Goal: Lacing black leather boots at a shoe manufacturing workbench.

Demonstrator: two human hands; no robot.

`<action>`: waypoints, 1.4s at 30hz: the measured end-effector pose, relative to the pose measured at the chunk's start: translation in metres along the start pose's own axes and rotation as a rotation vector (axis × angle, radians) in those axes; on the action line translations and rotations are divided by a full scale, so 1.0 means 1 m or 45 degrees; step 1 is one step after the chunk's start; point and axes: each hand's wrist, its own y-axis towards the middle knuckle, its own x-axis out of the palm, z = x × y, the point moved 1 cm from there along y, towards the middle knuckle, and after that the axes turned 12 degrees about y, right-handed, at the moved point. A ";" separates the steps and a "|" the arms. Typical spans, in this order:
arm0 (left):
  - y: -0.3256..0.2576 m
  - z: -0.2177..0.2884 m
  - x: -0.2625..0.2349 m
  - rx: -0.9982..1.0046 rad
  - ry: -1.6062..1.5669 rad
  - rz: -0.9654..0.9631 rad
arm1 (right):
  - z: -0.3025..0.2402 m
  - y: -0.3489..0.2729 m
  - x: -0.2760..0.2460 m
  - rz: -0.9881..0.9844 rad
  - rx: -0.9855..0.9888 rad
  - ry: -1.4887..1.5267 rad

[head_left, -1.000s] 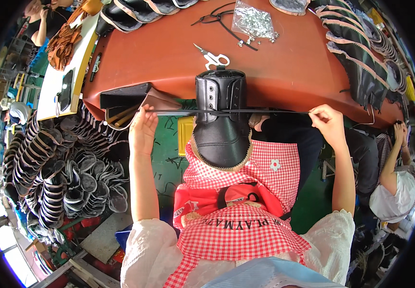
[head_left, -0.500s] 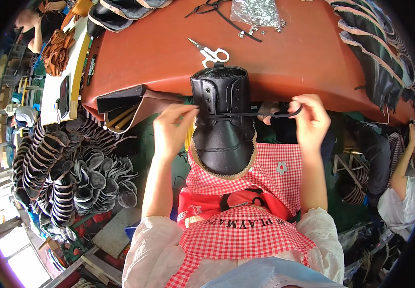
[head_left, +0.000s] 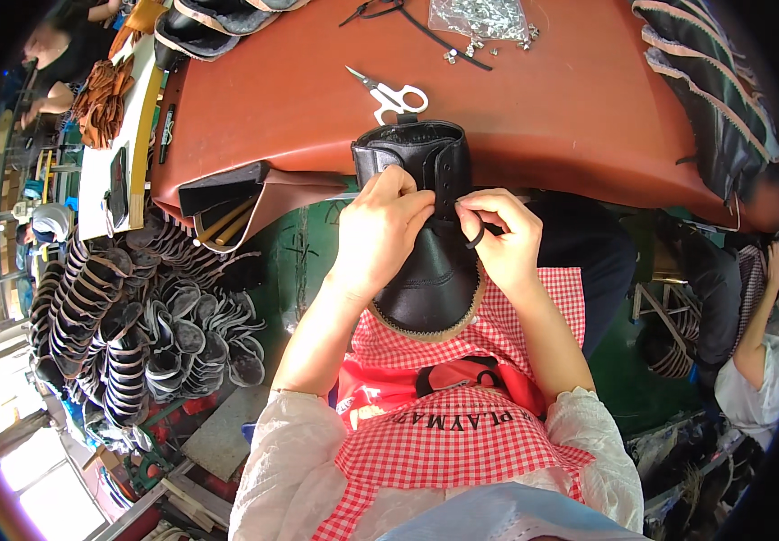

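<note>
A black leather boot upper (head_left: 430, 293) with a zigzag-cut lower edge hangs toe-down over the table's near edge, its eyelet flaps at the top. My left hand (head_left: 380, 236) lies across its left flap with thumb and fingers pinched together. Whatever is between those fingertips is hidden. On the right flap, by the lower eyelets, my right hand (head_left: 504, 236) pinches a black shoelace (head_left: 474, 240), which curls out below the fingertips. White-handled scissors (head_left: 391, 96) rest on the table just beyond the upper.
On the reddish-brown table (head_left: 290, 108) lie a clear bag of small metal pieces (head_left: 480, 18), a black cord (head_left: 448, 47) and a marker (head_left: 168, 126). Stacked uppers (head_left: 714, 108) hang at the right edge. More uppers (head_left: 119, 334) pile up at left. Other people sit on both sides.
Both hands have come inward onto the upper's eyelet flaps. The lace, stretched out to the right before, is now gathered in close at my right fingertips.
</note>
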 end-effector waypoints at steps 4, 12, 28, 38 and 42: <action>0.001 0.001 0.000 0.007 0.004 -0.022 | 0.001 0.001 0.000 -0.061 -0.095 -0.110; 0.001 0.001 0.002 0.028 0.036 -0.007 | 0.001 0.003 0.004 -0.016 -0.159 -0.179; -0.057 -0.102 -0.079 -0.551 -0.027 0.298 | -0.024 0.019 -0.031 -0.220 -0.092 -0.236; -0.105 -0.077 -0.134 -0.630 -0.538 0.574 | -0.046 0.039 0.090 -0.611 -0.379 -0.159; -0.091 -0.067 -0.099 -0.698 -0.271 0.606 | -0.052 0.033 0.101 -0.711 -0.328 -0.085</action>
